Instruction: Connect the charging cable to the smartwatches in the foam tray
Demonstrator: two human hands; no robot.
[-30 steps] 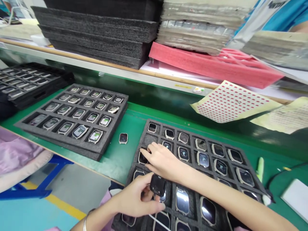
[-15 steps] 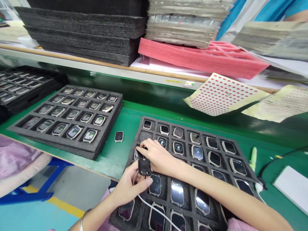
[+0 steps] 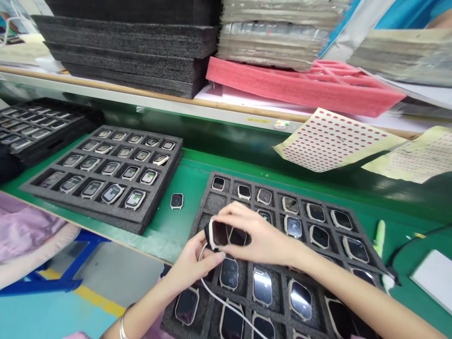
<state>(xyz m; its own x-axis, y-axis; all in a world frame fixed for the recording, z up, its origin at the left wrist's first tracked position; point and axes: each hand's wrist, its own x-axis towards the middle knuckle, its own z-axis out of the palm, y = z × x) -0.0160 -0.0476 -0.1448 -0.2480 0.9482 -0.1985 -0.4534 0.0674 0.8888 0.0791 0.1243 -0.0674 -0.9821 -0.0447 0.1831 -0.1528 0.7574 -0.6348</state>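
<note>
Both my hands are over a black foam tray of smartwatches on the green bench. My left hand and my right hand together grip a light-framed smartwatch, its dark screen facing up. A white cable runs from under my left hand across the tray. Watches fill most tray cells, and my hands hide those beneath them. A second foam tray of watches lies to the left, with a loose watch between the trays.
Stacks of black foam sheets and a pink foam sheet lie on the shelf behind. A red-dot sticker sheet hangs over its edge. A green pen and a white card lie on the right.
The watch has turned from its black back to its screen side up. My right hand has left the tray cell and now holds the watch too.
</note>
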